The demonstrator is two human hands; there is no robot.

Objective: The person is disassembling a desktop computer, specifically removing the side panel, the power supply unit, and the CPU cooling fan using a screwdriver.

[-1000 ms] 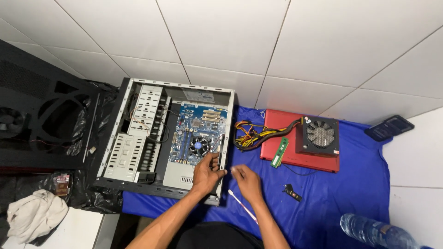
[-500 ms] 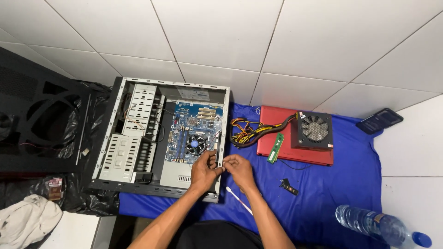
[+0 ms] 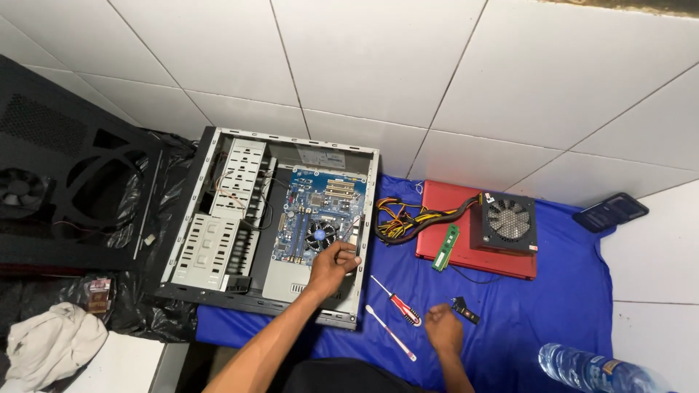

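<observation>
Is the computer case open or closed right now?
Open. The computer case lies on its side with no side panel on, baring the blue motherboard, where the left hand rests.

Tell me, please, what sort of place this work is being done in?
Probably a makeshift repair spot on a home's tiled floor, not a workshop bench: an open computer case lies on a blue cloth, with a screwdriver beside it and the left hand inside.

One open computer case [image 3: 218,240] holding one blue motherboard [image 3: 320,215] with one cooler fan [image 3: 319,234]. One power supply unit [image 3: 508,222], one red laptop [image 3: 451,211], one green memory stick [image 3: 445,248]. Two screwdrivers: red-handled [image 3: 397,300], white-handled [image 3: 390,333]. One phone [image 3: 610,212], one water bottle [image 3: 593,370], one blue cloth [image 3: 553,306], one white rag [image 3: 51,346].
</observation>
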